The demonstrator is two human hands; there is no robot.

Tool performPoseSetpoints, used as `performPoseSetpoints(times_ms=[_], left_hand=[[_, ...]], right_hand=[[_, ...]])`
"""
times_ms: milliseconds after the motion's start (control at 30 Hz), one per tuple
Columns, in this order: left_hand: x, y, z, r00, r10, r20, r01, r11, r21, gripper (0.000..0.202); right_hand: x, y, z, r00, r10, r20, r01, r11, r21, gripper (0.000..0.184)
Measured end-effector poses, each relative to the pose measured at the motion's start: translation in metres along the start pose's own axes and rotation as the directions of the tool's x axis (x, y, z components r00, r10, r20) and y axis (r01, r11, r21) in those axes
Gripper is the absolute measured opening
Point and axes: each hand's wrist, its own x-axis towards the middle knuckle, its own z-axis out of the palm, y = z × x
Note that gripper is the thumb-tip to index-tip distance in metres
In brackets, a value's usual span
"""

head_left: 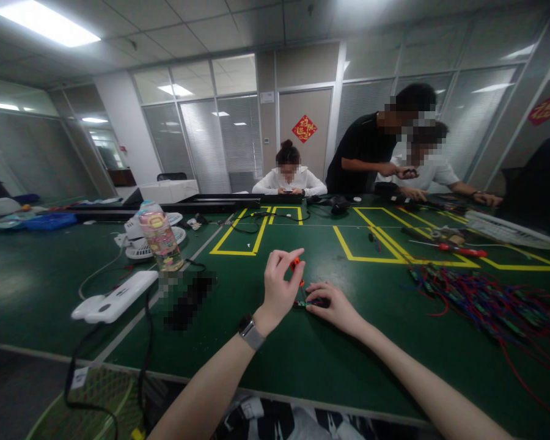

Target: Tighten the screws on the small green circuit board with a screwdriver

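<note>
My left hand (282, 278) is closed around the orange-red handle of a small screwdriver (295, 264). Its shaft points down at a small green circuit board (299, 304) on the green mat. The fingers of my right hand (332, 305) are curled over that board and a dark part beside it, pressing them against the table. Most of the board is hidden under those fingers. A watch (250, 332) is on my left wrist.
To the right lies a heap of wired circuit boards (490, 299), with red-handled pliers (462, 250) behind it. A drink bottle (161, 238), a white device (117, 297) and a fan (137, 238) stand left. Three people (362, 146) are across the table, which carries yellow tape (233, 252).
</note>
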Motion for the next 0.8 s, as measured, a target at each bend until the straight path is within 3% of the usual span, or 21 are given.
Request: performPoseSetpoints(times_ms=[200,400,567,800], left_hand=[[0.0002,0.0019,-0.0008,1.0,0.005,0.026,-0.004,0.999,-0.033,0.034],[-0.0002,0.0002,0.0,1.0,0.0,-0.008,0.0,1.0,0.0,0.024],[-0.0002,0.0005,-0.0003,1.0,0.006,0.028,-0.004,0.999,-0.05,0.034],[-0.0001,-0.0014,-0.0002,1.0,-0.001,-0.028,0.001,1.0,-0.015,0.021]], right_hand=[[0.0,0.0031,0.0014,1.0,0.004,-0.011,-0.004,1.0,-0.001,0.009],[-0.0001,0.0011,0.0,1.0,0.005,-0.004,-0.005,1.0,-0.01,0.009],[0.0001,-0.0008,-0.0009,1.0,0.009,0.004,-0.008,1.0,-0.014,0.009],[-0.0001,-0.0013,-0.0011,1.0,0.005,0.007,-0.005,1.0,-0.016,0.009]])
